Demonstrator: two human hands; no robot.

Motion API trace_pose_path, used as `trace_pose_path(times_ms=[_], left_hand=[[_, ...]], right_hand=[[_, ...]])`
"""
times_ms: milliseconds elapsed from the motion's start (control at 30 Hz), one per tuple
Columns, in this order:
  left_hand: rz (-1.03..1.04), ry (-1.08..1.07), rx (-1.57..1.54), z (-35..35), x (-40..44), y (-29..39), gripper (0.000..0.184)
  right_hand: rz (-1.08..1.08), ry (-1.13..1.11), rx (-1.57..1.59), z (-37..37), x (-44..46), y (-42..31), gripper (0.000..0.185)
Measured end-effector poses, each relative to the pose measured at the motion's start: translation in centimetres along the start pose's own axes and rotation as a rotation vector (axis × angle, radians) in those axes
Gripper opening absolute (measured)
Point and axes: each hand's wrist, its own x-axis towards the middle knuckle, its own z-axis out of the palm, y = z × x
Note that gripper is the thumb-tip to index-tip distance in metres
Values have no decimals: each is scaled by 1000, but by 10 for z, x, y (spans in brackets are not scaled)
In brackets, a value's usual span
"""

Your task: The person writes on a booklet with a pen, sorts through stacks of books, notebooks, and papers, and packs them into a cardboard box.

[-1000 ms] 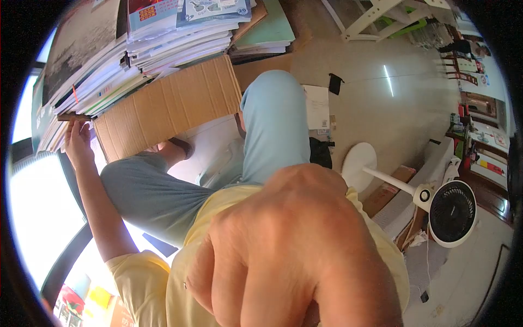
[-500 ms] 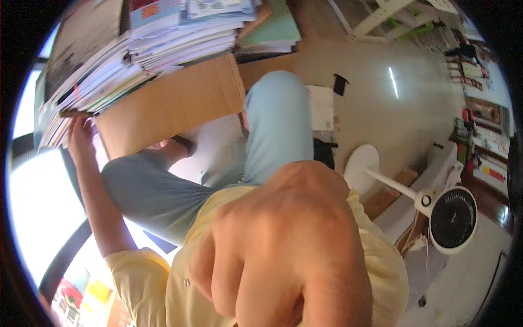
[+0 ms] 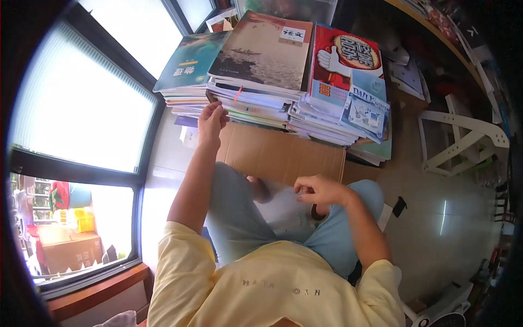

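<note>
My left hand is closed at the front of the book stacks, its fingertips on a narrow dark brown thing I cannot make out. This lies between the stack with a teal top book and the stack with a brown landscape cover. To the right is a stack topped by a red book and a blue booklet. My right hand hangs over my lap, fingers loosely bent and apart, holding nothing visible. A cardboard piece stands below the stacks.
Windows line the left side, with a carton beyond the lower pane. A white frame stands at the right. A black item lies on the floor, and a fan shows at the bottom right.
The view has swung so that the stacks sit nearer the centre. My right hand has dropped from close before the camera to over my lap. My left hand stays at the stacks.
</note>
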Motion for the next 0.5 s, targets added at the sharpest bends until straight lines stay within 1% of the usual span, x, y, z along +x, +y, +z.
trace_pose_path(times_ms=[67,100,167,300,367,500], left_hand=[[0,20,-13,-3,3,0,24],[-10,28,-38,-5,4,2,24],[-17,40,-65,-4,5,3,23],[-1,70,-70,-4,4,-1,21],[13,60,-64,-6,4,-3,21],[29,55,-27,-7,4,-3,21]], right_hand=[[93,-1,-158,5,6,0,25],[86,-3,-160,8,10,0,25],[94,62,-177,13,14,1,24],[64,85,-232,23,18,18,23],[113,81,-430,28,18,25,22],[137,138,-506,39,27,33,22]])
